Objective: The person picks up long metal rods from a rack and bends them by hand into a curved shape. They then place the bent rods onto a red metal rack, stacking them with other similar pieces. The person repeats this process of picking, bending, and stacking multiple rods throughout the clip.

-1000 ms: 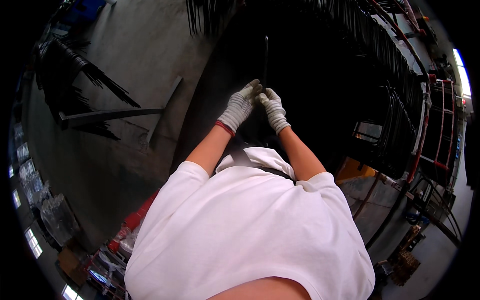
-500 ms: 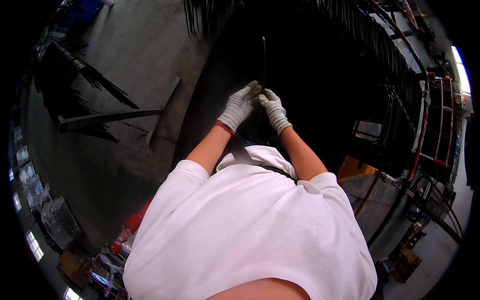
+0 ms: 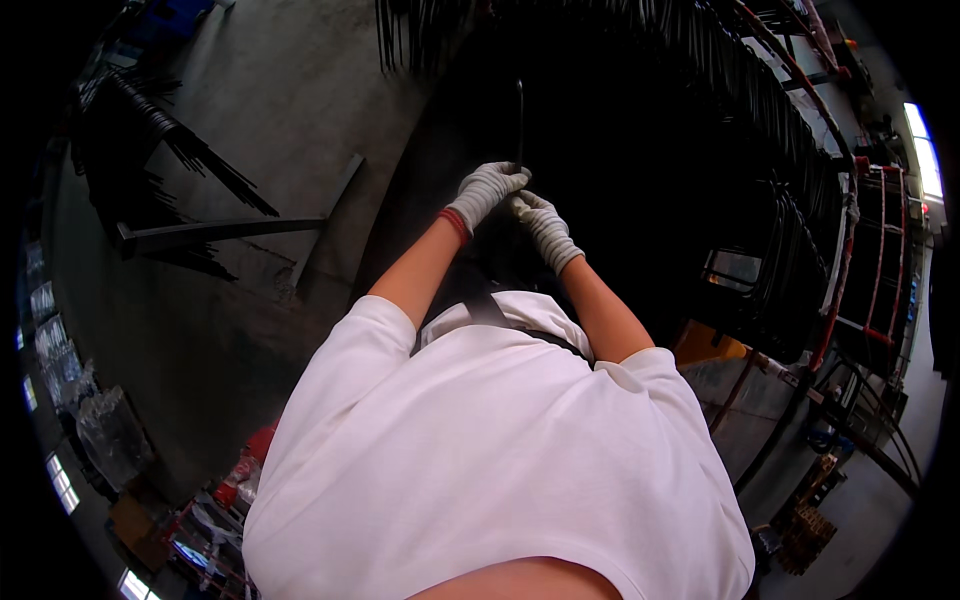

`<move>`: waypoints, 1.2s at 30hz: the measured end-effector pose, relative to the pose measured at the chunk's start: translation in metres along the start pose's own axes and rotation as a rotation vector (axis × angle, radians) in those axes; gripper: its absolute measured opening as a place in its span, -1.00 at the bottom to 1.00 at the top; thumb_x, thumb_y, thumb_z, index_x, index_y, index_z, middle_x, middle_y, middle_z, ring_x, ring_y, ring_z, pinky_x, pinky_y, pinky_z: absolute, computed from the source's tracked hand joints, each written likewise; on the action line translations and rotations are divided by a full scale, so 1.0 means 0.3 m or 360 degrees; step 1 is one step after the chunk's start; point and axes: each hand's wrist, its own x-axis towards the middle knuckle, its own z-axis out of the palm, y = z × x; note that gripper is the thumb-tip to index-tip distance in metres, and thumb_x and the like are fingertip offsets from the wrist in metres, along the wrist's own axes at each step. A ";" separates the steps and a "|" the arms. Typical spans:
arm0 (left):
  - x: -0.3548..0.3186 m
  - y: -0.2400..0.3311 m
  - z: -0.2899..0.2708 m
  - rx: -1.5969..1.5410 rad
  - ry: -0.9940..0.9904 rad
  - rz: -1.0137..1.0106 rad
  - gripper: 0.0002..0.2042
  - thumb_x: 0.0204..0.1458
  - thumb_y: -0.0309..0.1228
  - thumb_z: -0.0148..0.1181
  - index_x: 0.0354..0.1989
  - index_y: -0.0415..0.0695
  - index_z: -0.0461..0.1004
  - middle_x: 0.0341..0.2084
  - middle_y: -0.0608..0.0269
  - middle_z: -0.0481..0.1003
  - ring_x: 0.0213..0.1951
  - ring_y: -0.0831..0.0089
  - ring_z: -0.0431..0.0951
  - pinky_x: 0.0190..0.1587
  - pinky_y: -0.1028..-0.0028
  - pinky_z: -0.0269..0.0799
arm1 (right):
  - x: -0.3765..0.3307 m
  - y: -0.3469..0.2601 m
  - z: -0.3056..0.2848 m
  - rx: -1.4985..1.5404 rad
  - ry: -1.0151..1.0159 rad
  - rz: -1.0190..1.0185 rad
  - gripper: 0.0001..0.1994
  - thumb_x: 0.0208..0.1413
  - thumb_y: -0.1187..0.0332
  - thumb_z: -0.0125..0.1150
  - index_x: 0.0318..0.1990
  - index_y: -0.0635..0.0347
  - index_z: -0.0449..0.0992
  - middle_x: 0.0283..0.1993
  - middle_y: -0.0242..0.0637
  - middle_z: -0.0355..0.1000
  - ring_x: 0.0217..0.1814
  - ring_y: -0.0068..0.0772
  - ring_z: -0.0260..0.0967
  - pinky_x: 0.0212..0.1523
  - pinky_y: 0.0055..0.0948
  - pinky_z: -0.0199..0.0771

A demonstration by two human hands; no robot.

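A thin dark metal rod (image 3: 521, 125) with a small bend at its far tip stands out from my hands over a black surface (image 3: 620, 150). My left hand (image 3: 488, 190), in a white knit glove with a red cuff, is closed round the rod's near part. Just below and to the right, my right hand (image 3: 545, 222), gloved in white too, has its fingers pressed together close to the left hand. The rod's near end is lost in the dark between the gloves, so its length cannot be made out.
Black bent rods (image 3: 795, 230) hang in a dense row along a red-and-white frame (image 3: 845, 250) at right. More dark rods (image 3: 140, 130) rest on a stand with a grey metal bar (image 3: 230, 230) at left. Wrapped goods (image 3: 110, 430) stand at the lower left.
My left hand has turned from nearly flat fingers to a closed grip on the rod. The right hand has dropped slightly down the rod, and the rod's tip has shifted a little left.
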 end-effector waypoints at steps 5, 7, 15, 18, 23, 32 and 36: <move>0.018 0.006 0.016 0.0169 -0.0048 0.0018 -0.78 -0.08 -0.33 0.16 -0.30 -0.21 0.48 -0.38 0.28 0.50 -0.31 0.53 0.46 -0.16 0.59 0.32 | 0.015 0.017 -0.026 -0.0028 -0.0045 -0.0024 -0.65 -0.01 0.30 0.13 -0.06 0.23 0.36 -0.23 -0.43 0.40 -0.27 -0.63 0.30 -0.25 -0.64 0.29; 0.029 -0.005 0.015 0.0175 -0.0031 0.0063 -0.78 -0.07 -0.34 0.15 -0.30 -0.22 0.47 -0.38 0.26 0.50 -0.30 0.51 0.46 -0.16 0.58 0.33 | 0.008 0.005 -0.025 -0.0145 0.0014 0.0017 -0.63 -0.02 0.29 0.14 -0.05 0.23 0.36 -0.23 -0.42 0.40 -0.27 -0.62 0.29 -0.24 -0.63 0.28; 0.050 -0.027 0.013 0.0139 0.0054 0.0054 -0.80 -0.05 -0.40 0.12 -0.28 -0.25 0.45 -0.37 0.23 0.50 -0.27 0.49 0.46 -0.15 0.56 0.34 | -0.013 -0.030 0.005 -0.0437 0.0182 0.0041 -0.57 -0.04 0.24 0.18 -0.03 0.27 0.33 -0.20 -0.35 0.39 -0.27 -0.58 0.29 -0.22 -0.63 0.28; 0.075 -0.046 0.004 0.0225 0.0082 0.0071 -0.80 -0.04 -0.40 0.11 -0.28 -0.25 0.45 -0.36 0.24 0.50 -0.27 0.49 0.46 -0.15 0.56 0.33 | -0.006 -0.030 0.004 -0.0425 0.0187 0.0095 -0.57 -0.05 0.25 0.20 -0.04 0.27 0.34 -0.19 -0.33 0.39 -0.24 -0.57 0.29 -0.19 -0.62 0.28; 0.096 -0.067 -0.009 0.0339 0.0111 0.0111 -0.79 -0.05 -0.38 0.12 -0.27 -0.23 0.46 -0.37 0.26 0.50 -0.28 0.51 0.45 -0.15 0.57 0.32 | 0.002 -0.022 0.003 -0.0330 0.0139 0.0072 -0.61 -0.07 0.27 0.22 -0.09 0.26 0.37 -0.22 -0.33 0.40 -0.24 -0.56 0.30 -0.18 -0.61 0.29; 0.104 -0.077 -0.012 0.0449 0.0117 0.0132 -0.73 -0.07 -0.34 0.16 -0.24 -0.26 0.45 -0.36 0.26 0.50 -0.27 0.53 0.45 -0.15 0.58 0.31 | -0.005 -0.019 0.006 -0.0431 0.0179 0.0129 -0.62 -0.07 0.25 0.22 -0.10 0.26 0.38 -0.24 -0.33 0.42 -0.24 -0.55 0.30 -0.17 -0.59 0.29; 0.121 -0.101 -0.019 0.0553 0.0210 0.0150 -0.66 -0.09 -0.33 0.18 -0.18 -0.31 0.41 -0.33 0.21 0.50 -0.24 0.51 0.45 -0.13 0.58 0.31 | -0.008 -0.020 0.013 -0.0513 0.0171 0.0087 -0.61 -0.07 0.25 0.22 -0.10 0.26 0.38 -0.23 -0.32 0.42 -0.23 -0.54 0.30 -0.17 -0.57 0.29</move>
